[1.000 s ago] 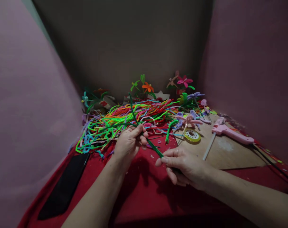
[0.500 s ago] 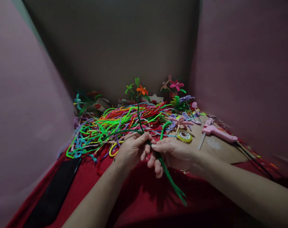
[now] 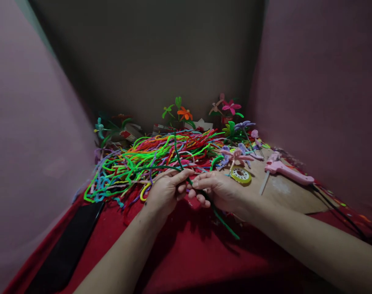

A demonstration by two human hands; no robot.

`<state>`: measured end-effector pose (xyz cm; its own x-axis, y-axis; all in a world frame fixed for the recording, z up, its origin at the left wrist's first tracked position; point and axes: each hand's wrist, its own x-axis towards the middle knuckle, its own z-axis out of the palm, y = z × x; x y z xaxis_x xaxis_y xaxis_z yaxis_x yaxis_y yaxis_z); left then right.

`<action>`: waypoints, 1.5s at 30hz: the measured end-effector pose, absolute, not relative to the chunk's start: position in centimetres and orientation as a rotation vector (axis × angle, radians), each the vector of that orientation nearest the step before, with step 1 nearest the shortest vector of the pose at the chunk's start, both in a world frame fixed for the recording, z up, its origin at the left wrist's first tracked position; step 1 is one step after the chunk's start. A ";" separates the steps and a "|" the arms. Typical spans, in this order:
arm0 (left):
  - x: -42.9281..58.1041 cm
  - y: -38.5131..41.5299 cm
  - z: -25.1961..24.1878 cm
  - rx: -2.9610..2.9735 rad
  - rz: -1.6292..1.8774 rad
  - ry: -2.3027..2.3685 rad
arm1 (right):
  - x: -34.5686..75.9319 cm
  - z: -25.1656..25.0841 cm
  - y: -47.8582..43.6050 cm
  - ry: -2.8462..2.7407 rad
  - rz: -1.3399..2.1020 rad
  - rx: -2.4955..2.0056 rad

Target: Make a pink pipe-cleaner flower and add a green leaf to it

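Dark green pipe cleaners (image 3: 224,223) run diagonally through both hands. My left hand (image 3: 170,188) pinches them between thumb and fingers, and two ends fork out beyond it, one upward and one to the left. Close beside it, my right hand (image 3: 214,188) grips the same stems with thumb and forefinger, the other fingers curled below. The lower ends stick out under my right hand toward the front. My fingers partly hide the spot where the stems meet.
Behind my hands lies a heap of coloured pipe cleaners (image 3: 155,149). On the right, a yellow tape roll (image 3: 241,174) and a pink glue gun (image 3: 285,170) rest on a brown board (image 3: 296,198). Pipe-cleaner flowers (image 3: 231,107) stand at the back. A black phone-like slab (image 3: 67,249) lies left.
The lower ends of the green stems have swung upward and look closer together. My right hand's fingers have curled in more. The view has shifted slightly.
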<state>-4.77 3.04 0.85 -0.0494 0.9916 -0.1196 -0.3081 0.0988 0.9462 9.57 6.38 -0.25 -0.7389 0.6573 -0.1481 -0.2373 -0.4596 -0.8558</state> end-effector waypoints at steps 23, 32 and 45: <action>-4.2 3.2 0.2 0.708 1.359 1.015 | 9.7 -1.3 6.6 -0.872 2.248 -0.534; -4.3 2.5 1.2 1.406 1.350 1.360 | 10.0 -1.2 7.1 -0.672 2.401 -0.550; -3.9 1.6 1.8 1.390 1.275 1.408 | 9.7 -0.2 6.1 -0.671 2.396 -0.621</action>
<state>-3.87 1.60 1.80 -0.1103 0.9865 0.1212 0.2184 -0.0949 0.9712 9.72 6.07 -0.20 -0.7304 0.6259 -0.2733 -0.3928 -0.7123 -0.5817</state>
